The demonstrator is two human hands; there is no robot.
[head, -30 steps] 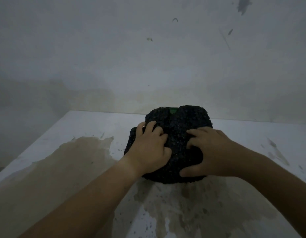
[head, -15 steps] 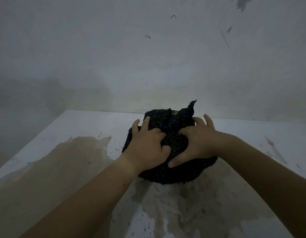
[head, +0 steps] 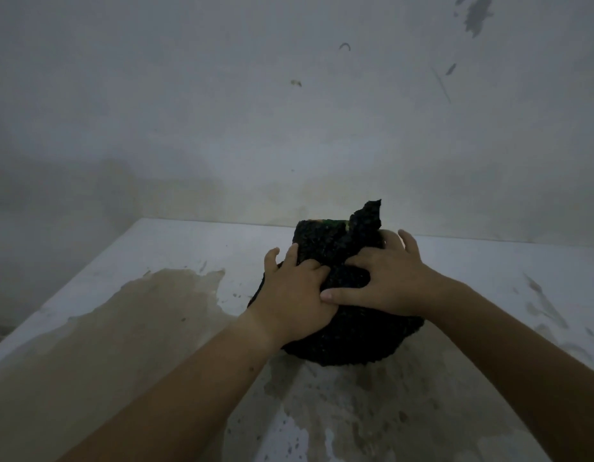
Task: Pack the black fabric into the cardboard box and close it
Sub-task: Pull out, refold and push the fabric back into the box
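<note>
since a second ago: the right hand [head: 385, 278] has climbed from the near right side of the black fabric [head: 349, 338] onto its top, and a flap [head: 369, 215] that lay flat then now stands up; the bundle itself sits where it sat
left hand: the left hand [head: 295, 295] lies on the near left of the bundle, fingers curled and dug into the cloth, clutching a fold of it
right hand: on the upper right of the bundle, knuckles bent and bunching the cloth under them, two fingers reaching over the far edge; its thumb stretches left and touches the left hand
black fabric: a rough, knobbly dark heap resting on the table [head: 189, 248], about mid-way across it and near the far edge, held under both hands
flap: a ragged point of the same cloth, upright at the far right of the heap, just behind the right hand's fingers
green patch: a small green patch [head: 332, 223] peeps out at the very top of the heap, left of the flap; I cannot tell what it belongs to
table: white and scuffed, with a broad brownish stain [head: 139, 328] spreading on the left and running under the near side of the heap
wall: a pale wall [head: 255, 111] stands right behind the table, dim, with a few dark marks high on the right
</note>
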